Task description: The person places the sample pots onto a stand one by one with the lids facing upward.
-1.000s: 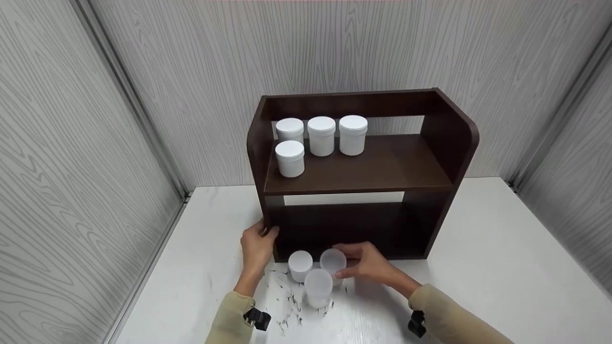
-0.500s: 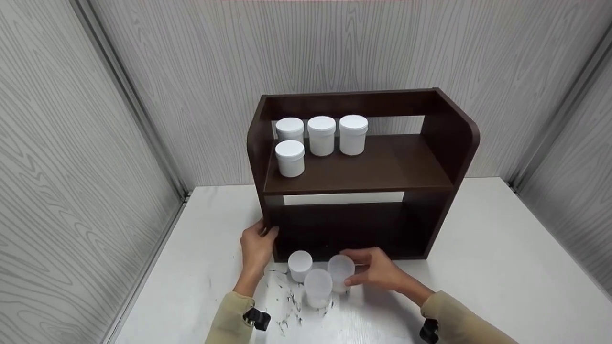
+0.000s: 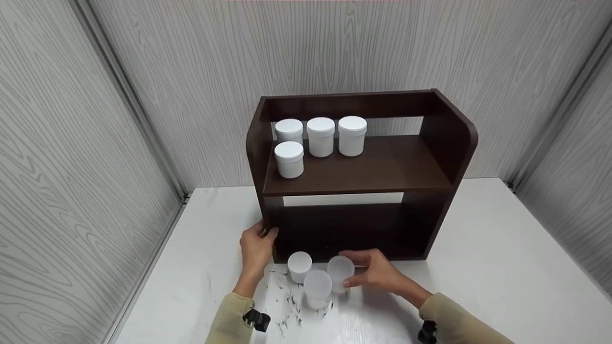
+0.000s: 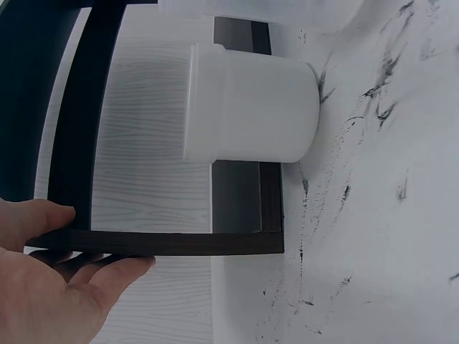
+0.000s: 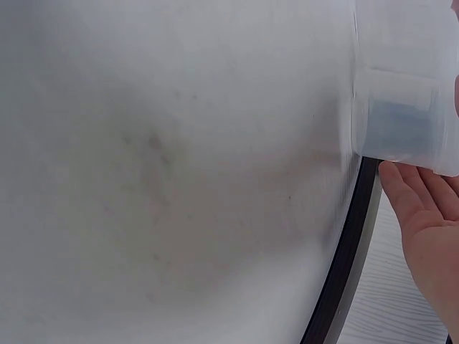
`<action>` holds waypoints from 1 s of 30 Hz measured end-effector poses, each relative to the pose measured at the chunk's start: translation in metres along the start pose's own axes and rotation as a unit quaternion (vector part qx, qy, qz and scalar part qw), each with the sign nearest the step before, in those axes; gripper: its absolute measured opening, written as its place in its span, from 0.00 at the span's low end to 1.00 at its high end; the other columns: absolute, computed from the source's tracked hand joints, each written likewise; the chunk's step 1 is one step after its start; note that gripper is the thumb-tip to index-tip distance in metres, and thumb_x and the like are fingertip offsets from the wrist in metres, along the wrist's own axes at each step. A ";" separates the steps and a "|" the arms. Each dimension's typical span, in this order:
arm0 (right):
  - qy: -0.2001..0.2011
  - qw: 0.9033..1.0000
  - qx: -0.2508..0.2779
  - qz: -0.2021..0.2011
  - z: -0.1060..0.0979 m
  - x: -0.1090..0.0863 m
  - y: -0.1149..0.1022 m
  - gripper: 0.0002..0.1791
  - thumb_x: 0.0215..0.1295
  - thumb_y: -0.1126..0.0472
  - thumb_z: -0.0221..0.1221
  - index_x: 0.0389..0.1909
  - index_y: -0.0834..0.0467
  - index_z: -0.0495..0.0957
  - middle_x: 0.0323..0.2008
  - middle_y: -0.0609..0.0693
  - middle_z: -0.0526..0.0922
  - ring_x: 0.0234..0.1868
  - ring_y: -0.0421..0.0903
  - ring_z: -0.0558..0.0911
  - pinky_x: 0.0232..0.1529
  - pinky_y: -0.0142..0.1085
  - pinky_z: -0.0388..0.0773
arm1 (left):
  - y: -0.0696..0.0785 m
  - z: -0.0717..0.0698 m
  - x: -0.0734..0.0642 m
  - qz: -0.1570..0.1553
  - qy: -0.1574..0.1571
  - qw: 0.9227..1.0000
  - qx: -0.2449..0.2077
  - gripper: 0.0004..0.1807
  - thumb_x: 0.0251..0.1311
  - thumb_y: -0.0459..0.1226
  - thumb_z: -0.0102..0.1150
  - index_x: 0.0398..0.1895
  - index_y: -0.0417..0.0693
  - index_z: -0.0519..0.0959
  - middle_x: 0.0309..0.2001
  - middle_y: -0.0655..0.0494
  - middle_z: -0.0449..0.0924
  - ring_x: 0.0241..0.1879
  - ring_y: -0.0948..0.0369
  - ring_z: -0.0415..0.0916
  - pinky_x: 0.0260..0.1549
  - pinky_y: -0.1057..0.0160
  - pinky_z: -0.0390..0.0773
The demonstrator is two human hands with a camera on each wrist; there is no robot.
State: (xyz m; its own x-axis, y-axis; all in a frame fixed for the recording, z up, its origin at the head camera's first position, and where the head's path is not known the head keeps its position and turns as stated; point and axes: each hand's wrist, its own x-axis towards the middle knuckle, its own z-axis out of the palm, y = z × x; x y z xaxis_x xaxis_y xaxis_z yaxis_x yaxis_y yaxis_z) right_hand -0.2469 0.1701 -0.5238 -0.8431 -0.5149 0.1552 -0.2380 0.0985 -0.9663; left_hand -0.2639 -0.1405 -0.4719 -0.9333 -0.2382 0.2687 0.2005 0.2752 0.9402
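Note:
My left hand grips the left side panel of a dark brown two-tier wooden shelf, thumb on the inner face and fingers outside, as the left wrist view shows. My right hand holds a frosted translucent plastic jar by its right side, between thumb and fingers. Beside it stands a second frosted jar, a little nearer to me. A smaller white lidded jar stands upright at the shelf's front edge, between my hands.
On the upper tier stand several white lidded jars, grouped toward the left. Dark scuff marks streak the white table in front of the shelf. Grey wood-patterned panels enclose the back and both sides.
My right hand has shifted the frosted jar slightly to the right and toward me, widening its distance from the white jar. My left hand stays at the side panel.

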 end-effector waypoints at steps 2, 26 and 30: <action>0.002 1.000 -0.002 0.001 0.000 -0.001 0.000 0.40 0.52 0.71 0.79 0.66 0.76 0.74 0.63 0.69 0.79 0.63 0.63 0.80 0.57 0.49 0.83 | 0.000 0.000 0.000 -0.001 0.001 1.000 0.000 0.23 0.71 0.30 0.60 0.65 0.24 0.75 0.59 0.30 0.81 0.58 0.41 0.82 0.55 0.48 0.83; 0.010 1.000 -0.013 0.024 -0.001 -0.014 -0.025 0.40 0.54 0.66 0.79 0.68 0.73 0.74 0.61 0.65 0.82 0.61 0.60 0.83 0.53 0.39 0.84 | 0.001 0.000 0.001 -0.008 -0.001 1.000 0.004 0.25 0.70 0.32 0.62 0.65 0.25 0.76 0.59 0.30 0.81 0.59 0.41 0.81 0.57 0.47 0.81; 0.017 0.999 -0.022 0.030 -0.002 -0.015 -0.031 0.40 0.54 0.66 0.79 0.67 0.71 0.76 0.62 0.63 0.82 0.62 0.59 0.83 0.52 0.37 0.85 | 0.001 -0.001 0.002 -0.006 -0.004 1.000 0.004 0.25 0.70 0.32 0.61 0.65 0.24 0.75 0.60 0.29 0.80 0.59 0.41 0.81 0.57 0.48 0.82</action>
State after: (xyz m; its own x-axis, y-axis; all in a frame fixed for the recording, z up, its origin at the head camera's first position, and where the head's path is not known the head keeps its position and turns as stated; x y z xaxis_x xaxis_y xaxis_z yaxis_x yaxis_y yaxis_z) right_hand -0.2282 0.1766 -0.4953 -0.8721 -0.4782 0.1040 -0.2063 0.1666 -0.9642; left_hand -0.2653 -0.1413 -0.4706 -0.9377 -0.2350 0.2561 0.1872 0.2796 0.9417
